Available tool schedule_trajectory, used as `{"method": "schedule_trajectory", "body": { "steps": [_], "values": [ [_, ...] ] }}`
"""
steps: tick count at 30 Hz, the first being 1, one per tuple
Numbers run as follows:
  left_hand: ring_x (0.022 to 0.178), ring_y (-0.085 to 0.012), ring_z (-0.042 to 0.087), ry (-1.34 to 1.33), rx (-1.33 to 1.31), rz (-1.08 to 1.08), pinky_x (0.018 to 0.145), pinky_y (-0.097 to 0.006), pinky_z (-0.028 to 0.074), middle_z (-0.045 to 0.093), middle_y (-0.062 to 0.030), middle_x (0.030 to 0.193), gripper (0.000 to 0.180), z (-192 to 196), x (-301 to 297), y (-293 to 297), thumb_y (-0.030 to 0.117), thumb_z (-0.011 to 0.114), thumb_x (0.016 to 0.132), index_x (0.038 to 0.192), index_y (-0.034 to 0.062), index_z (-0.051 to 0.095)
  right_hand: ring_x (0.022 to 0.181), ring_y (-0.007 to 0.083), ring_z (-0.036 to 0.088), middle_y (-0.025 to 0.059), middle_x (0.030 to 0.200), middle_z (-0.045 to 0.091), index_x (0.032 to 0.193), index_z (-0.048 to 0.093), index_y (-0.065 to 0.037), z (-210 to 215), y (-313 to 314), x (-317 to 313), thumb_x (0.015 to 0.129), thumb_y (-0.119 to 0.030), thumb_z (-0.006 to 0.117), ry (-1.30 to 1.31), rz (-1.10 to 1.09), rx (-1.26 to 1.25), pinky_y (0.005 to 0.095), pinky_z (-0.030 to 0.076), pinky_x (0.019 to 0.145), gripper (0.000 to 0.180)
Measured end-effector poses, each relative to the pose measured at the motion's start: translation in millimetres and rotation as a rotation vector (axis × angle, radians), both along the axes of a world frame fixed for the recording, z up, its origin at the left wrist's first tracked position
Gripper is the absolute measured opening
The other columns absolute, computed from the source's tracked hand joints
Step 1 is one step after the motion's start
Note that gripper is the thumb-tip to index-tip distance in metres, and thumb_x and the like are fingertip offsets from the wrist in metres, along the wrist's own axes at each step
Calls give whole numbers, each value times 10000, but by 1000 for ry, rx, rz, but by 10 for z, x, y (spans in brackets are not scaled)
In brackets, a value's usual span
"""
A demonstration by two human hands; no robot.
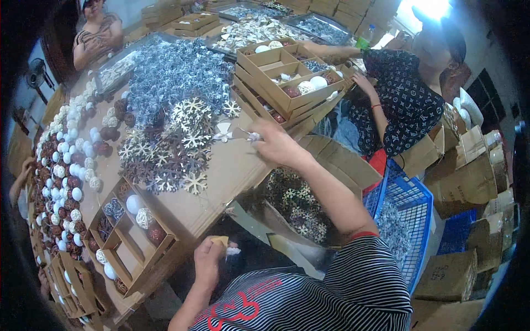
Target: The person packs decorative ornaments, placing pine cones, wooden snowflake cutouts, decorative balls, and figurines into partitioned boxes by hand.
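My left hand [206, 261] is closed near the table's front edge, pinching a small tan piece [220, 240]; something small and white shows beside its fingertips. My right hand [277, 144] reaches over the table with fingers bent around a small white and silvery piece [253, 136]. Just left of it lies a white cut-out ornament [223, 131]. A heap of white and brown wooden snowflakes [175, 140] spreads to the left of that. Nearer me sits a divided cardboard box [138, 243] with white and dark red balls in some compartments.
Silvery-blue ornaments [174, 71] pile up behind the snowflakes. White and brown balls [66, 182] cover the left side. Divided boxes [292, 77] are stacked at the far right, beside a co-worker [406, 99]. A blue basket [422, 215] and a carton of snowflakes [303, 207] stand at my right.
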State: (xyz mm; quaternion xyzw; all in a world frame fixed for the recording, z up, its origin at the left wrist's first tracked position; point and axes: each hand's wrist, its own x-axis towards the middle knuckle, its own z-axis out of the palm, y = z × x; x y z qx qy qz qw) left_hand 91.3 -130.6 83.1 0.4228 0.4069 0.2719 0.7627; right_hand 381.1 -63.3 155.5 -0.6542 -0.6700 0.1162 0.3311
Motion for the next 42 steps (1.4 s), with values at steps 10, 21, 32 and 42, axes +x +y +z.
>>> {"method": "schedule_trajectory", "body": {
  "steps": [10,21,32,42],
  "values": [
    [684,-78,538,409,461,-123,622,-232,443,610,-40,766,206,363,131,203,115,531,802,946,-11,608,663,112,577,60,754,602,905,568,23,8,-248,-250,695,-90,628,914,-62,-152,229,462,599,246],
    [785,-64,521,-160,248,189,715,-216,423,578,-22,892,209,532,532,500,111,548,841,1008,-13,537,863,164,585,120,943,615,1036,551,81,-249,-756,-627,573,-156,683,1479,313,-531,260,442,788,537],
    [759,-117,567,-339,-82,283,683,-247,473,583,-50,895,219,532,594,421,86,518,844,1041,-9,517,744,141,569,77,801,615,847,617,27,-457,-979,-574,615,-137,690,1445,394,-564,255,421,702,293],
    [673,-53,519,-310,-137,-385,532,-175,391,588,-12,801,199,337,551,321,190,575,823,955,46,536,703,133,566,78,774,616,797,621,33,-349,-693,-195,595,-183,690,1084,412,-523,254,436,665,303]
  ]
}}
